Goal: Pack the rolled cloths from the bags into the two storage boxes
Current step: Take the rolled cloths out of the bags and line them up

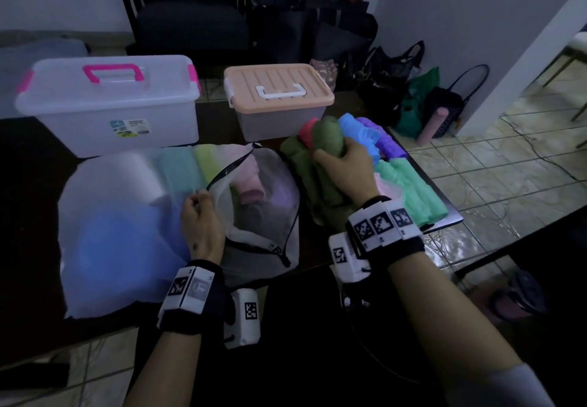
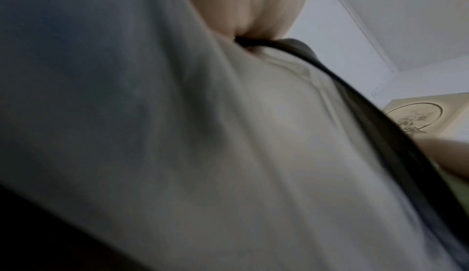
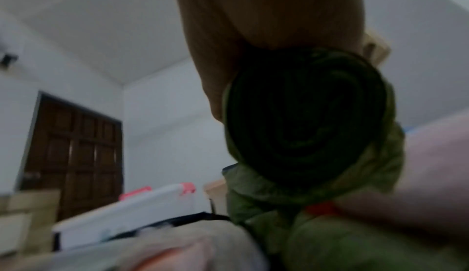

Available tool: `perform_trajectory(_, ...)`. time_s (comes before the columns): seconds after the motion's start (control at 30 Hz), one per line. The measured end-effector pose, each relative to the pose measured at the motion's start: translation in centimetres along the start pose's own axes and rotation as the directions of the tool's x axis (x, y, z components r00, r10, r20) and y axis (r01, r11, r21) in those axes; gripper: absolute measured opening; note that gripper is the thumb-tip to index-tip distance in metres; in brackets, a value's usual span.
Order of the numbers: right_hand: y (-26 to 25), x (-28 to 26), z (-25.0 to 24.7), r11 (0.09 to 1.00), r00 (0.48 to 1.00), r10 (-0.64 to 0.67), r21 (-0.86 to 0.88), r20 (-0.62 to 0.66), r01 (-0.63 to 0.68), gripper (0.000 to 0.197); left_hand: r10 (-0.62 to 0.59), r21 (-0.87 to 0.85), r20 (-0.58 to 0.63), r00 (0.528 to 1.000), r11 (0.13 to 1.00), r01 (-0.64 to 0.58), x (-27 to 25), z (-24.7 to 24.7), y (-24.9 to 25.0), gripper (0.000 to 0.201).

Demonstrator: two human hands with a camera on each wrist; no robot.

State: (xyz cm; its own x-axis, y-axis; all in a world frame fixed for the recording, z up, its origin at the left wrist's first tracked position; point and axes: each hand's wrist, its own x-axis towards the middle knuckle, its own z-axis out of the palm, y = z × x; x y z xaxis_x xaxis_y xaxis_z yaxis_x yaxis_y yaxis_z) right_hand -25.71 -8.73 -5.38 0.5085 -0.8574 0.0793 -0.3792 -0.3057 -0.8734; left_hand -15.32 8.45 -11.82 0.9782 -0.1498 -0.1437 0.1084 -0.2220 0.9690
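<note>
A white mesh bag point(image 1: 127, 229) full of pastel rolled cloths lies on the dark table, its black zipper point(image 1: 228, 168) open. My left hand point(image 1: 200, 216) pinches the zipper edge point(image 2: 256, 43) of the bag. My right hand point(image 1: 346, 159) grips an olive green rolled cloth point(image 1: 328, 136) and holds it above other green rolls; its spiral end point(image 3: 304, 115) faces the right wrist camera. Red, blue, purple and mint rolls point(image 1: 413, 190) lie in a pile at the right. Behind stand a clear box with pink handle point(image 1: 108, 101) and a box with peach lid point(image 1: 279, 89), both lidded.
The table's right edge point(image 1: 444, 216) drops to a tiled floor. Dark bags point(image 1: 387, 89), a green bag point(image 1: 419, 105) and a pink roll point(image 1: 432, 127) sit on the floor by the wall. A dark chair point(image 1: 187, 9) stands behind the boxes.
</note>
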Motion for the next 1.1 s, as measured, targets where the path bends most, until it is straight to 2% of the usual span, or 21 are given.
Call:
perform_trajectory(0.1, 1.2, 1.9, -2.3, 0.981, 0.985, -0.058, -0.194, -0.164, 0.026, 0.043, 0.01, -0.003, 0.003, 1.0, 1.0, -0.01, -0.1, 0.0, 0.1, 0.026)
perform_trajectory(0.17, 2.1, 3.1, -3.7, 0.939, 0.962, -0.052, -0.341, -0.267, -0.044, 0.056, 0.02, 0.01, 0.003, 1.0, 1.0, -0.02, -0.3, 0.0, 0.3, 0.016)
perform_trajectory(0.23, 2.7, 3.9, -4.9, 0.871, 0.948, -0.025, -0.472, -0.318, -0.136, 0.061, 0.024, 0.021, 0.006, 1.0, 0.999, -0.024, -0.4, 0.0, 0.4, 0.017)
perform_trajectory(0.37, 4.5, 4.2, -6.2, 0.751, 0.956, 0.092, -0.611, -0.279, -0.251, 0.058, 0.016, 0.03, -0.006, 1.0, 0.999, -0.016, -0.3, 0.1, 0.3, 0.026)
perform_trajectory(0.43, 5.5, 4.0, -5.9, 0.744, 0.958, 0.213, -0.604, -0.189, -0.285, 0.067, 0.006, 0.039, -0.002, 1.0, 0.999, -0.006, -0.2, 0.2, 0.3, 0.024)
perform_trajectory(0.5, 6.0, 3.8, -5.7, 0.758, 0.946, 0.303, -0.571, -0.118, -0.314, 0.081, -0.005, 0.056, 0.015, 1.0, 0.998, 0.004, 0.3, 0.1, 0.2, 0.032)
perform_trajectory(0.6, 5.5, 3.7, -5.9, 0.757, 0.932, 0.346, -0.553, -0.11, -0.347, 0.08, -0.051, 0.044, 0.061, 0.997, 0.998, 0.049, 1.7, 0.0, 0.3, 0.036)
perform_trajectory(0.7, 4.3, 3.8, -6.0, 0.715, 0.939, 0.298, -0.612, -0.17, -0.338, 0.077, -0.034, -0.016, 0.048, 0.998, 0.999, 0.035, 3.1, -0.5, 1.6, 0.035)
perform_trajectory(0.83, 1.5, 3.5, -4.6, 0.795, 0.97, 0.057, -0.578, -0.235, -0.187, 0.063, 0.049, 0.067, -0.048, 0.998, 0.997, -0.046, 4.0, -1.2, 3.2, 0.041)
perform_trajectory(0.9, 0.0, 3.4, -2.2, 0.809, 0.983, -0.018, -0.581, -0.182, -0.093, 0.057, 0.039, 0.104, -0.051, 0.998, 0.994, -0.034, 4.2, -1.5, 2.8, 0.043)
perform_trajectory(1.0, -1.4, 3.1, 2.4, 0.872, 0.998, -0.032, -0.486, 0.059, 0.057, 0.051, 0.014, 0.13, -0.055, 0.998, 0.991, -0.007, 4.3, -1.7, 1.5, 0.044)
perform_trajectory(1.07, -1.6, 2.3, 5.4, 0.928, 0.961, -0.02, -0.354, 0.275, 0.12, 0.03, 0.057, 0.158, -0.082, 0.995, 0.986, -0.043, 3.9, -1.6, 1.0, 0.042)
perform_trajectory(1.1, -1.9, 1.7, 6.8, 0.938, 0.932, 0.012, -0.326, 0.361, 0.114, 0.027, 0.08, 0.17, -0.092, 0.993, 0.983, -0.063, 3.7, -1.5, 0.9, 0.041)
